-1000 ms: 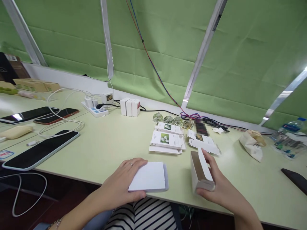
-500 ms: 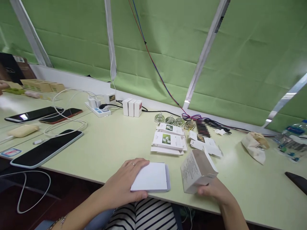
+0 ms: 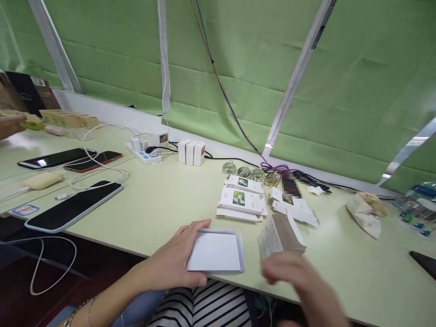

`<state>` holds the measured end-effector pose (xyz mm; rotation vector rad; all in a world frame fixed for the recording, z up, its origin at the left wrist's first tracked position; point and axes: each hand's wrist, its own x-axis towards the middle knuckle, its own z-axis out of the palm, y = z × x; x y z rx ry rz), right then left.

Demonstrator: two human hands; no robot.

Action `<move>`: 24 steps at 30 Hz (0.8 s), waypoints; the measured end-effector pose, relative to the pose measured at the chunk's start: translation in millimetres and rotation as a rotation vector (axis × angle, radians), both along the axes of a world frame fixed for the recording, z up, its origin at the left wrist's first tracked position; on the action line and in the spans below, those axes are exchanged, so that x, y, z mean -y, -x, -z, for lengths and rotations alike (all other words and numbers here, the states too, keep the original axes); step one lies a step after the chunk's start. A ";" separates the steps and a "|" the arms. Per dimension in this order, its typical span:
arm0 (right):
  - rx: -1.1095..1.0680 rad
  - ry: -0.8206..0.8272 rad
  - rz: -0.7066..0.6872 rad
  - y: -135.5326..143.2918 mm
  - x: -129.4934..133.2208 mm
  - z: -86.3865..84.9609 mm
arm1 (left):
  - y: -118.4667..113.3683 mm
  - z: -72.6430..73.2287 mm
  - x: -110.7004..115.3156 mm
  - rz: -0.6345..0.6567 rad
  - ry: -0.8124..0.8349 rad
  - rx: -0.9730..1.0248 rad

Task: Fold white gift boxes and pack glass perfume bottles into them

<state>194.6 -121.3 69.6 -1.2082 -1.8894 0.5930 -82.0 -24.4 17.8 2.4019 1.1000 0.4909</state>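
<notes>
My left hand [image 3: 170, 263] lies flat on the table with its fingers around the left edge of a flat white card box [image 3: 215, 251] at the table's front edge. A small folded carton [image 3: 279, 232], brown inside with printed text on its side, lies on the table to the right of it. My right hand [image 3: 299, 281] is blurred with motion just in front of that carton, and nothing shows in its fingers.
Flat printed cartons [image 3: 241, 200] and small glass bottles [image 3: 250, 171] lie behind. Three white boxes [image 3: 191, 152], a power strip [image 3: 143, 154], cables and phones [image 3: 73, 206] fill the left. A paper bag [image 3: 366, 209] and water bottle [image 3: 417, 200] sit right. Another person's hand [image 3: 8, 125] shows far left.
My right hand turned the small carton onto its side, set it down and drew back toward me. My left hand stayed on the white card box.
</notes>
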 end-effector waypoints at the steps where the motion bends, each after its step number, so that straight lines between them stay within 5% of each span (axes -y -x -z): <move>1: 0.057 0.007 -0.087 15.3 -5.0 5.5 | 0.6 0.1 -0.2 -0.005 0.008 0.007; 5: 0.252 0.220 -0.072 49.2 -37.5 31.8 | 3.4 4.6 -2.0 -0.019 0.017 0.037; 10: 0.294 0.313 -0.031 48.4 -57.4 51.8 | 3.1 5.7 -1.2 -0.005 0.021 0.074; 20: 0.083 0.332 0.025 54.8 -58.1 55.5 | 13.8 5.6 -9.0 0.121 0.254 0.369; 24: 0.130 0.317 -0.016 55.2 -59.2 54.0 | 13.4 2.1 -9.8 0.103 0.279 0.333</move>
